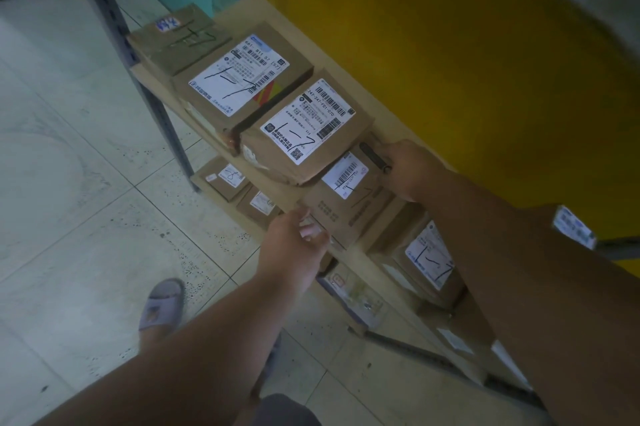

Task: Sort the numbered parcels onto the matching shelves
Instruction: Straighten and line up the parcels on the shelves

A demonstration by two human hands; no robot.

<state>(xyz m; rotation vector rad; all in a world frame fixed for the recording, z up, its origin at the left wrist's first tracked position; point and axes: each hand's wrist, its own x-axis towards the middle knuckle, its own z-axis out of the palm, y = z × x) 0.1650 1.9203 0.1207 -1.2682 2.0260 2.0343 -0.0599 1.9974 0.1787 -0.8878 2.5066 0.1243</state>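
While we grip the parcel (346, 197) lengthwise, left hand (294, 245) on its near end, right hand (408, 169) far, it's half tucked under its 1-7 neighbour (304, 131).
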